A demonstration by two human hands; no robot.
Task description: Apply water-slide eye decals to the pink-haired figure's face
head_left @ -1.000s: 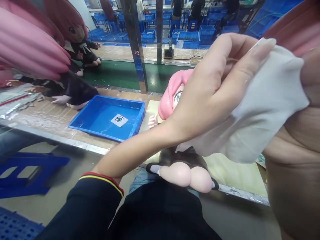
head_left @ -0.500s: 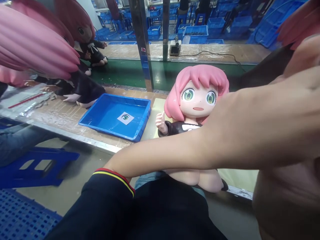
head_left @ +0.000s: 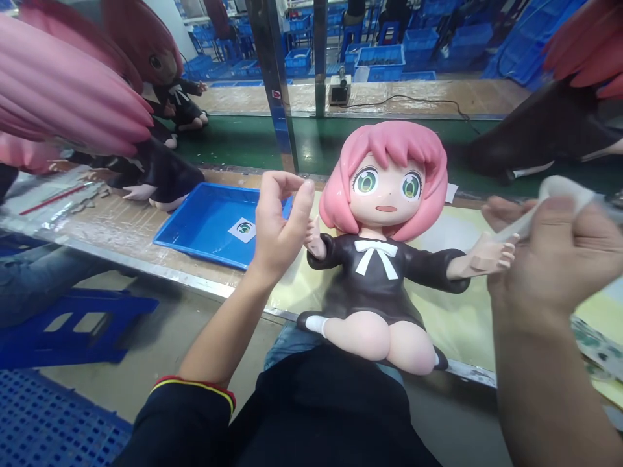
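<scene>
A large pink-haired figure (head_left: 372, 272) in a dark dress with a white bow sits facing me at the table edge, its green eyes visible. My left hand (head_left: 282, 224) is raised beside the figure's hand on the left, thumb and index finger bent together in a pinch. Whatever may be between those fingertips is hidden. On the other side, my right hand (head_left: 559, 259) is closed on a thin, bent white sheet (head_left: 567, 188), blurred by motion; I cannot tell whether it is paper or cloth. A square eye sticker (head_left: 242, 229) lies in the blue tray (head_left: 204, 224).
More pink-haired figures stand at the left (head_left: 168, 152) and far right (head_left: 530, 139). A green conveyor belt (head_left: 321, 146) runs behind the table, past metal posts (head_left: 277, 97). Green-printed sheets (head_left: 598, 347) lie at lower right. A blue stool (head_left: 73, 324) stands at lower left.
My left arm has swung from across the figure's front to its left side, uncovering the dress and bow. My right hand now shows with the white sheet. The figure has barely moved.
</scene>
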